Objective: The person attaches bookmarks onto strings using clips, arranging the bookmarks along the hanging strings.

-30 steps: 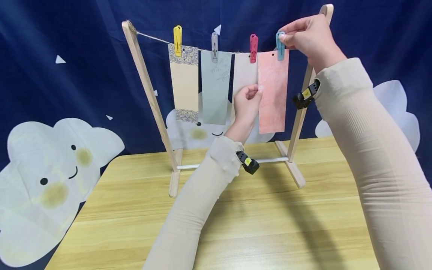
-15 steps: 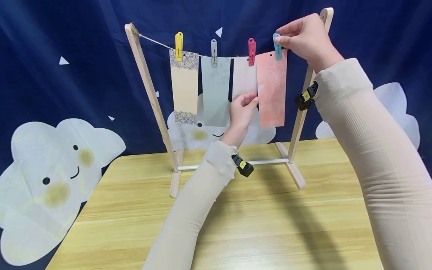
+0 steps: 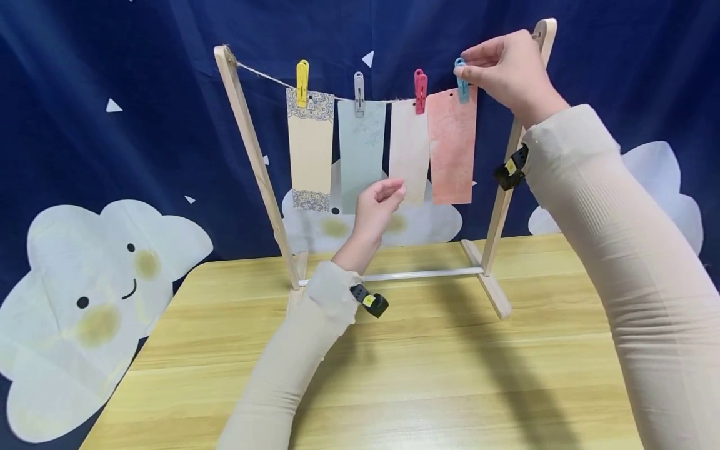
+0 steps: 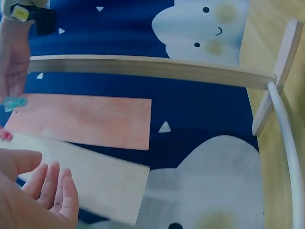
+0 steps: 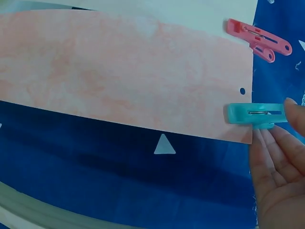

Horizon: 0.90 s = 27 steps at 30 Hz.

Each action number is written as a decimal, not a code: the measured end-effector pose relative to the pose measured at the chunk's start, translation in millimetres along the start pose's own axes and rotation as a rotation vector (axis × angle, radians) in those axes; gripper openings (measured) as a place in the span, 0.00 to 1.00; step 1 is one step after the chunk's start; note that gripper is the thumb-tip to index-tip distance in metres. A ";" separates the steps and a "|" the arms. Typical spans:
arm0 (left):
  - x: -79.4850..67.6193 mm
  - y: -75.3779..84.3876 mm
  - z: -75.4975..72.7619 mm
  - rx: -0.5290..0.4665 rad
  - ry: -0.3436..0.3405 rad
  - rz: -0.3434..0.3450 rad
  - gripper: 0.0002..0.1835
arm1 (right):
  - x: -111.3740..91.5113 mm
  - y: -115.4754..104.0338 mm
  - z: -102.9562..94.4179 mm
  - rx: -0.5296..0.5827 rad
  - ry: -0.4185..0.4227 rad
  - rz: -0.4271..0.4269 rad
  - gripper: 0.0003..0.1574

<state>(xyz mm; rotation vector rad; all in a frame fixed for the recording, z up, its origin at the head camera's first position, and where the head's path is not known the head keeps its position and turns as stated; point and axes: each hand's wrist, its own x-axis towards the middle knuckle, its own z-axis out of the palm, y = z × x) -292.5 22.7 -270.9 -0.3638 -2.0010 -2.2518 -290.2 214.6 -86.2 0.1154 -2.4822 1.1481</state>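
Note:
My right hand (image 3: 514, 75) pinches the blue clothespin (image 5: 248, 113), which bites the top of the pink card (image 3: 452, 150) by the string. In the right wrist view the thumb lies on the clip's end, with fingers behind it. My left hand (image 3: 375, 209) holds nothing; its fingers are loosely bent, in front of the lower part of the white card (image 4: 95, 174). A red clothespin (image 3: 420, 92) holds that white card. Farther left, a grey clothespin (image 3: 359, 94) holds a pale green card (image 3: 362, 153), and a yellow clothespin (image 3: 302, 83) a patterned cream card (image 3: 310, 150).
A string (image 3: 263, 75) spans two wooden posts (image 3: 247, 134), joined low down by a white rod (image 3: 424, 274). This rack stands on a wood-grain table (image 3: 427, 369). Behind it hangs a dark blue cloth (image 3: 152, 56) with printed clouds (image 3: 90, 312).
My left hand has let go of the pink card's edge and moved down and left, away from it. My right hand stays at the blue clothespin.

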 end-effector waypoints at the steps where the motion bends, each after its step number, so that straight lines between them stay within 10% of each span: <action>1: -1.5 0.5 -4.4 0.003 -0.007 -0.007 0.13 | 0.3 0.4 -0.2 0.003 -0.001 -0.002 0.30; 27: -26.6 23.7 -104.0 0.118 -0.033 -0.008 0.17 | -9.5 16.2 0.2 0.139 0.059 -0.077 0.26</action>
